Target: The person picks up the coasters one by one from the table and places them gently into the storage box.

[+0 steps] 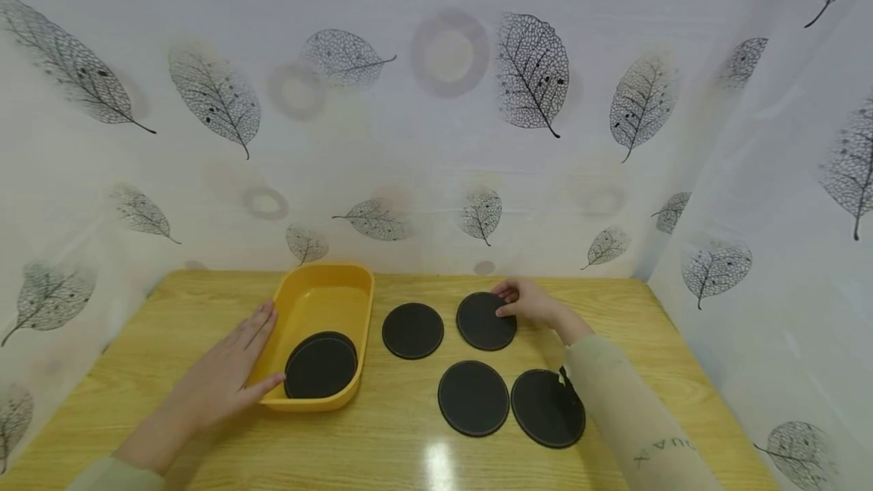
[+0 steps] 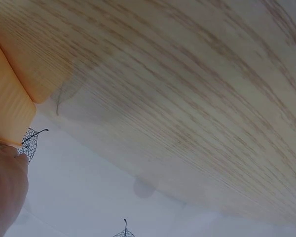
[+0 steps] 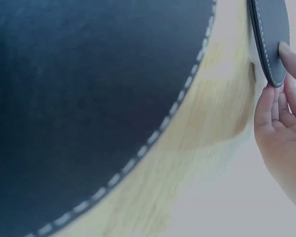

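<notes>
Upper right edge of the lower right disc (image 1: 542,409) is covered by the right sleeve (image 1: 634,415), itself cut off below; its lettering is partly unreadable. Tray (image 1: 327,305) wall is partly hidden by the left hand (image 1: 228,370); both are cropped in the left wrist view. In the right wrist view, the held disc (image 3: 273,29) is cropped above, the right hand (image 3: 283,123) at right, the blurred near disc (image 3: 89,98) top and left.

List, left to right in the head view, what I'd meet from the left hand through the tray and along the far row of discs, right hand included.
Left hand → yellow tray → unheld black disc → pinched black disc → right hand.
</notes>
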